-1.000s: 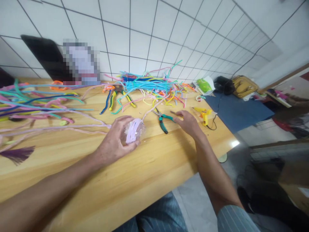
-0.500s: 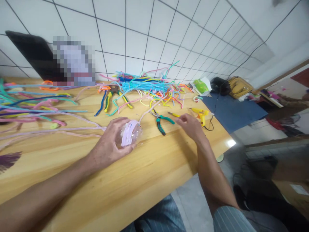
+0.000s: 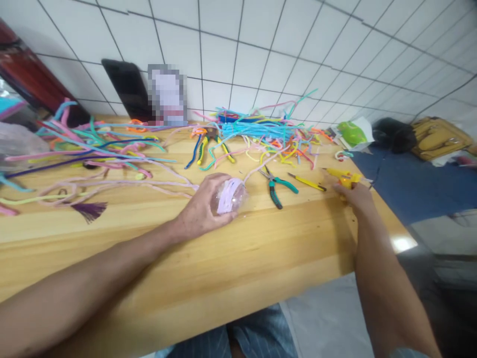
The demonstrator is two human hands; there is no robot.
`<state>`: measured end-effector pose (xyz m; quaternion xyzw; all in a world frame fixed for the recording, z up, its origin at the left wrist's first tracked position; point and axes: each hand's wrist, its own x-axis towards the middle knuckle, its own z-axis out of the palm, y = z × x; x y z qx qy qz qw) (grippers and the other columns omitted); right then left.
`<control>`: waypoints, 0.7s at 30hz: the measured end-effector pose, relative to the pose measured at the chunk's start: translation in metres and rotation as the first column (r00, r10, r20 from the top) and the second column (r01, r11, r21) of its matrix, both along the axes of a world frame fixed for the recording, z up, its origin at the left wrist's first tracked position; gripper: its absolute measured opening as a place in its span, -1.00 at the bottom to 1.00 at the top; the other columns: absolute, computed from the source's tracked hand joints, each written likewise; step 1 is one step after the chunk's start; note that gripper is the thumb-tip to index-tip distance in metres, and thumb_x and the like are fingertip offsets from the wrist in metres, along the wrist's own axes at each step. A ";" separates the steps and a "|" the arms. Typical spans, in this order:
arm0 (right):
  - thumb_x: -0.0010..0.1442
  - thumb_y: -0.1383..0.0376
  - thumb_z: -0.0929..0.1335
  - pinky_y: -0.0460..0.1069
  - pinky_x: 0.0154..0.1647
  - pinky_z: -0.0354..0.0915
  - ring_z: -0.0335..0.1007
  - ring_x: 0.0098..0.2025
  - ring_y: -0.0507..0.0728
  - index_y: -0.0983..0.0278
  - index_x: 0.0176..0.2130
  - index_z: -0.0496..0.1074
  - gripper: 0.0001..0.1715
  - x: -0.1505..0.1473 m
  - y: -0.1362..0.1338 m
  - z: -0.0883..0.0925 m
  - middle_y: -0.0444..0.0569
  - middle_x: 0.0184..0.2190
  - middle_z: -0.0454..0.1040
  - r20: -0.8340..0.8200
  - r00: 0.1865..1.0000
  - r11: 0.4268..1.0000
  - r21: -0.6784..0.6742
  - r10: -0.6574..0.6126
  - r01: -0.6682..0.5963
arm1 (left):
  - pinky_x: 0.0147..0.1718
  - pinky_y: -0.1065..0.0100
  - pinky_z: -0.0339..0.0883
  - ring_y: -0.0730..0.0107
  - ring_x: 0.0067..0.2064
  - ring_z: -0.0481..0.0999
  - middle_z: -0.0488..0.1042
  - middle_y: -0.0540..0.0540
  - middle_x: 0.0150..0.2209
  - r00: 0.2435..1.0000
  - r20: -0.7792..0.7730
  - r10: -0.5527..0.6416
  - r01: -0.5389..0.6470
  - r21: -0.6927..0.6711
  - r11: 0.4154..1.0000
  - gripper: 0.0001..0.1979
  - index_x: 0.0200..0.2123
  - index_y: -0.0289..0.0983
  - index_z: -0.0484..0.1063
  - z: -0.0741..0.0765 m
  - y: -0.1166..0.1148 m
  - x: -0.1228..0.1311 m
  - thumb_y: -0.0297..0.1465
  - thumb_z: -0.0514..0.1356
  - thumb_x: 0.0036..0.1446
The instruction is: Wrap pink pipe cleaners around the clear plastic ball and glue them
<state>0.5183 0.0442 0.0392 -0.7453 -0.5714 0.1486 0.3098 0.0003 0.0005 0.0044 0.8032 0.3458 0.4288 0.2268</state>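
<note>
My left hand [image 3: 203,209] is wrapped round a clear ball [image 3: 228,195] wound with pale pink pipe cleaner, resting on the wooden table [image 3: 231,258]. The pink strand trails off left across the table. My right hand [image 3: 352,194] reaches to the table's right edge and closes on the yellow glue gun [image 3: 343,175]. Between the hands lie green-handled pliers [image 3: 276,186] and a thin yellow tool [image 3: 307,182].
A heap of coloured pipe cleaners [image 3: 261,134] lies at the back, more [image 3: 93,149] spread at the left. Yellow-handled pliers [image 3: 212,149] and a purple tassel [image 3: 89,210] lie on the table. A black tablet [image 3: 128,89] leans on the tiled wall. A blue surface [image 3: 410,184] stands right.
My right hand moved right from beside the green pliers to the glue gun and closed on it. My left hand kept hold of the wrapped ball. The view swung right.
</note>
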 end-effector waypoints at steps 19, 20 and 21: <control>0.30 0.06 0.54 0.08 -0.34 0.55 0.62 -0.33 0.21 0.10 -0.15 0.65 -0.79 -0.207 -0.063 0.062 -0.08 -0.27 0.69 -0.070 0.748 0.750 0.113 0.660 -0.651 | 0.35 -0.10 0.40 -0.03 0.36 0.41 0.40 -0.27 0.29 0.997 0.081 0.004 -0.006 0.036 0.999 -0.25 0.41 -0.12 0.21 -0.001 -0.001 0.006 -0.15 0.43 0.29; 0.31 0.08 0.53 0.09 -0.32 0.56 0.63 -0.31 0.21 0.11 -0.13 0.65 -0.80 -0.207 -0.063 0.060 -0.06 -0.24 0.71 -0.056 0.735 0.736 0.103 0.676 -0.669 | 0.35 -0.10 0.40 -0.04 0.36 0.41 0.40 -0.27 0.29 0.996 0.090 0.015 -0.018 0.037 0.999 -0.25 0.41 -0.12 0.22 -0.002 0.000 0.006 -0.14 0.44 0.28; 0.32 0.10 0.52 0.10 -0.29 0.58 0.65 -0.29 0.22 0.11 -0.12 0.65 -0.81 -0.205 -0.062 0.059 -0.05 -0.21 0.72 -0.047 0.724 0.724 0.096 0.689 -0.683 | 0.35 -0.11 0.40 -0.04 0.36 0.41 0.41 -0.27 0.29 0.995 0.097 0.022 -0.026 0.036 0.999 -0.25 0.41 -0.11 0.23 -0.003 0.000 0.007 -0.13 0.44 0.27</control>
